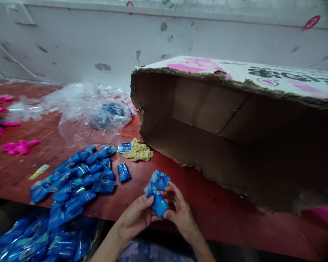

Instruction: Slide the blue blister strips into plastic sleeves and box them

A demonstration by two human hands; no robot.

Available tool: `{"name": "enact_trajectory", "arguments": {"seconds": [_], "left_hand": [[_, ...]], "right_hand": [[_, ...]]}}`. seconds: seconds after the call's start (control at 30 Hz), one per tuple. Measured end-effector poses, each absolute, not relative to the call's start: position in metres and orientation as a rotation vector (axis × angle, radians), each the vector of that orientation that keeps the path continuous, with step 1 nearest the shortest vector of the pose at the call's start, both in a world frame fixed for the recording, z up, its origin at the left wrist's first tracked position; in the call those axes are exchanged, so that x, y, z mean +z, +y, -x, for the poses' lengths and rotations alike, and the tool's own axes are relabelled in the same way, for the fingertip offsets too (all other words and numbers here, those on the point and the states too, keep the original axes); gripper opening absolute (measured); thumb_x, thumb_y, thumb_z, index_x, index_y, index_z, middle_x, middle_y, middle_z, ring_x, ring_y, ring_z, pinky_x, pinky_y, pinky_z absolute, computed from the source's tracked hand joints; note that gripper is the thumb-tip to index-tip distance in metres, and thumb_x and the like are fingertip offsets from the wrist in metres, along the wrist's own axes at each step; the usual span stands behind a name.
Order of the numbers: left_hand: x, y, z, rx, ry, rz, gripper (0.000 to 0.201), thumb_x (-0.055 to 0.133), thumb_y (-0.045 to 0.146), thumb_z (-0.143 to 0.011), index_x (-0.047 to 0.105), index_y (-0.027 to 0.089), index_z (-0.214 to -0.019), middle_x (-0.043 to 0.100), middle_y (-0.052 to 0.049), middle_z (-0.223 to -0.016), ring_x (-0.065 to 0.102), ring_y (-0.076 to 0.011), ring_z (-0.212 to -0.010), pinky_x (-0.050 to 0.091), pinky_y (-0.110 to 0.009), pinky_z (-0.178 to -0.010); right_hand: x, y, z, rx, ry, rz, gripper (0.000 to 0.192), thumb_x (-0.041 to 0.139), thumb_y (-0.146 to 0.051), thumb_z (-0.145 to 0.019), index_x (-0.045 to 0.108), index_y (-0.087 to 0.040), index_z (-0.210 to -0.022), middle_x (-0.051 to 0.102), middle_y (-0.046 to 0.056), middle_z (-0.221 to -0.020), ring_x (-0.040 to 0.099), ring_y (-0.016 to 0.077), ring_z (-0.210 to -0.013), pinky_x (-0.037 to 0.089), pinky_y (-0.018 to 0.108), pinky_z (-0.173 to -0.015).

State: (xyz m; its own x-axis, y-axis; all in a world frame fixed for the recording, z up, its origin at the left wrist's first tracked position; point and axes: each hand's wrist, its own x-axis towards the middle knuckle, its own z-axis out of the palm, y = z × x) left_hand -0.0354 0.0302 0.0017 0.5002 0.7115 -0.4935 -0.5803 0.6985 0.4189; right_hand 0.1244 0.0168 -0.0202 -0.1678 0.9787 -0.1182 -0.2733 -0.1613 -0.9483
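Between my two hands, above the front of the red table, is a small blue wrapped packet (160,205) with a rounded lower end. A printed blue card (160,179) sticks up behind its top. My left hand (138,214) grips the packet from the left, thumb across its front. From the right, my right hand (180,211) has its thumb at the packet's lower end and its fingers at the card's edge. Just beyond lies a single blue packet (124,172). Several more blue packets (79,171) form a heap to the left.
A large torn-edged cardboard box (158,134) lies open toward me at the right. Crumpled yellow putty-like material (139,151), clear plastic sleeves (82,98), and pink pieces (20,147) lie on the red table (205,203). Below the edge, more blue packets (24,236) fill a container.
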Motion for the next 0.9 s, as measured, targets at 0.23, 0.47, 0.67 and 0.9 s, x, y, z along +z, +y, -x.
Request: {"name": "enact_trajectory", "arguments": {"seconds": [0.23, 0.47, 0.67, 0.9], "left_hand": [[0.000, 0.024, 0.030, 0.761, 0.567, -0.189, 0.024, 0.057, 0.016, -0.077, 0.064, 0.012, -0.100, 0.068, -0.012, -0.091, 0.063, -0.0213, -0.088, 0.046, -0.034, -0.083], [-0.006, 0.012, 0.017, 0.882, 0.654, -0.085, 0.015, 0.062, 0.021, -0.075, 0.068, 0.013, -0.086, 0.070, -0.008, -0.080, 0.064, -0.0157, -0.075, 0.047, -0.029, -0.078], [-0.007, 0.008, 0.007, 0.923, 0.806, -0.074, 0.019, 0.068, 0.032, -0.068, 0.068, 0.014, -0.073, 0.069, -0.006, -0.071, 0.064, -0.0188, -0.071, 0.048, -0.032, -0.076], [0.010, 0.035, 0.079, 0.962, 1.630, -0.897, 0.042, 0.066, 0.046, -0.063, 0.064, 0.014, -0.090, 0.069, -0.007, -0.085, 0.061, -0.0251, -0.084, 0.044, -0.034, -0.082]], "right_hand": [[-0.009, 0.013, -0.126, 1.800, -0.973, 0.892, 0.055, 0.070, -0.031, -0.069, 0.050, -0.039, -0.120, 0.059, -0.002, -0.114, 0.060, 0.0134, -0.081, 0.049, 0.027, -0.074], [-0.015, 0.009, -0.123, 1.556, -1.167, 1.113, 0.044, 0.061, -0.032, -0.078, 0.052, -0.037, -0.120, 0.063, -0.003, -0.104, 0.059, 0.0116, -0.076, 0.048, 0.024, -0.074], [-0.013, 0.008, -0.108, 1.392, -1.289, 1.171, 0.039, 0.054, -0.031, -0.083, 0.051, -0.034, -0.121, 0.060, 0.000, -0.117, 0.057, 0.0187, -0.101, 0.041, 0.032, -0.093], [-0.020, 0.016, -0.107, 1.104, -1.607, 1.332, 0.036, 0.053, -0.023, -0.082, 0.055, -0.026, -0.118, 0.057, 0.005, -0.117, 0.055, 0.0204, -0.103, 0.045, 0.035, -0.091]]}}
